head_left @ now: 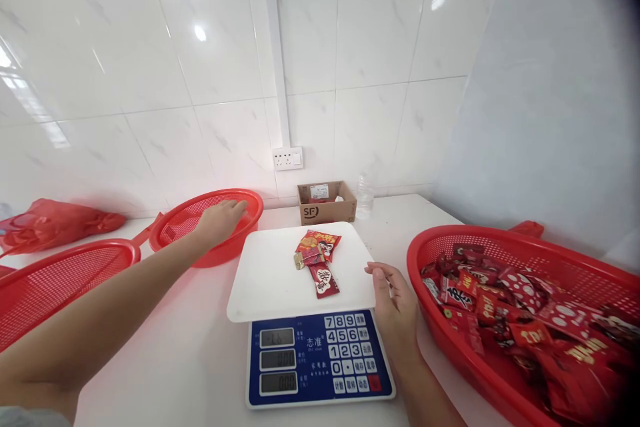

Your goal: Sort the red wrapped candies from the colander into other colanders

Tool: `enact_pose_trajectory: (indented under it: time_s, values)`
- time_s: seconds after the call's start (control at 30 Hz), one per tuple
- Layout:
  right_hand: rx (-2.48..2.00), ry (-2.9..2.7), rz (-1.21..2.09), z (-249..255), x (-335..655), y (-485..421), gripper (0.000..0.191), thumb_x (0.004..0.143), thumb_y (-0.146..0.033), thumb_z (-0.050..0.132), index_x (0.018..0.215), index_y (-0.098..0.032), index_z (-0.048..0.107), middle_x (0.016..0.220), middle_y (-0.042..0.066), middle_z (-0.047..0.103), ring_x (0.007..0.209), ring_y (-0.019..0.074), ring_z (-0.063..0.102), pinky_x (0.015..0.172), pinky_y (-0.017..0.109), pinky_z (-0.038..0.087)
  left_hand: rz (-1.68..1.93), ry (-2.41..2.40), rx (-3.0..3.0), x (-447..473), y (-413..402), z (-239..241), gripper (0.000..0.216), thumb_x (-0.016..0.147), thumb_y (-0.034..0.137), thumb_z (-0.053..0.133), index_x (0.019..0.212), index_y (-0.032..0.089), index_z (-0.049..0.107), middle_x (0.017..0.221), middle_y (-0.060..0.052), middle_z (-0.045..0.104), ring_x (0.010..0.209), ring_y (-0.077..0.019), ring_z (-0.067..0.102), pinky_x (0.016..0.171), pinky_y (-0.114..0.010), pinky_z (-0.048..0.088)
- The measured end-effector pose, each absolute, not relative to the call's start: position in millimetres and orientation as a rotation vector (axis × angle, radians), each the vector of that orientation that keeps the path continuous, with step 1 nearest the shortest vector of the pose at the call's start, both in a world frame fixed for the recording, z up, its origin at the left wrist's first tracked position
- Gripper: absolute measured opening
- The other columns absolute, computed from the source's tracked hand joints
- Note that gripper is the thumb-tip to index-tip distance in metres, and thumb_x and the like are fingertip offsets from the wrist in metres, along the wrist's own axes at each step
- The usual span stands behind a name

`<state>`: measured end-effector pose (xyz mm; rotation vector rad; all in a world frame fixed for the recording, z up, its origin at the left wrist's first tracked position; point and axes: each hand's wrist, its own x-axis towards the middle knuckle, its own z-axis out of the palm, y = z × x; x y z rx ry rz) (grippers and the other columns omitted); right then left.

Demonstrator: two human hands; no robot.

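Observation:
My left hand [223,220] reaches over the round red plastic basket [173,210] at the back left, its fingers stretched out and their undersides hidden. Nothing shows in it. My right hand [395,297] is at the right edge of the scale's white pan [270,280], fingers apart and holding nothing visible. Several small snack packets lie together on the pan: a red and orange one [327,240], a gold and pink one [309,257] and a dark red one [324,280]. Below the pan is the blue keypad panel [314,373] of the digital scale.
At the right stands a large red basket [425,240] of red snack packets [525,310]. Behind the scale are a small cardboard box [327,213] and a clear plastic bottle [365,197]. Another red basket [65,280] and a red plastic bag [60,223] are at the left.

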<state>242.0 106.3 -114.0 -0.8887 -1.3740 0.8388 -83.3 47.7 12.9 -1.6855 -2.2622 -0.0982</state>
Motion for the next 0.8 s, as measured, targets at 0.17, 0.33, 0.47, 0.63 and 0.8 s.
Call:
enact_pose_trajectory:
  time_s: [0.17,0.33,0.47,0.63,0.8]
  values:
    - [-0.882,-1.368,0.842,-115.1,241.9,107.0,0.035,0.086,-0.051,0.05,0.089,-0.018,0.064,0.092,0.01,0.07,0.092,0.0263,0.062,0.082,0.039,0.048,-0.174,-2.312,-1.69,-95.1,52.5,12.5,0.035,0.091,0.032,0.058,0.123,0.018,0.054,0.125,-0.01,0.057,0.105,-0.0243,0.06,0.087,-0.046,0.052]
    - [-0.871,-1.375,0.833,-117.3,241.5,107.9,0.034,0.087,-0.05,0.05,0.088,-0.018,0.064,0.091,0.01,0.069,0.091,0.0259,0.062,0.082,0.039,0.049,-0.119,-2.085,-2.269,-28.4,71.6,-17.4,0.069,0.087,0.055,0.055,0.145,0.025,0.033,0.155,-0.014,0.028,0.14,-0.0342,0.029,0.11,-0.054,0.029]
    - [-0.876,-1.385,0.822,-117.5,241.7,108.7,0.035,0.087,-0.05,0.049,0.087,-0.018,0.064,0.09,0.01,0.069,0.09,0.0261,0.062,0.082,0.039,0.049,-0.038,-1.96,-2.598,27.8,89.9,-35.2,0.098,0.073,0.076,0.052,0.151,0.029,0.016,0.161,-0.012,0.009,0.145,-0.0394,0.007,0.112,-0.06,0.018]
    - [-0.893,-1.401,0.815,-116.3,241.7,108.9,0.035,0.088,-0.05,0.048,0.086,-0.018,0.064,0.089,0.01,0.069,0.088,0.0261,0.063,0.081,0.039,0.049,0.026,-1.974,-2.69,50.4,106.0,-40.8,0.097,0.071,0.078,0.051,0.15,0.028,0.024,0.159,-0.017,0.017,0.143,-0.0439,0.012,0.107,-0.066,0.02]
    - [-0.916,-1.404,0.815,-114.4,241.3,107.7,0.035,0.088,-0.05,0.048,0.085,-0.018,0.063,0.088,0.01,0.069,0.086,0.0256,0.063,0.079,0.039,0.05,-0.084,-1.937,-2.619,55.8,101.4,-41.5,0.082,0.075,0.072,0.055,0.141,0.025,0.043,0.15,-0.015,0.038,0.136,-0.0392,0.032,0.107,-0.058,0.029]
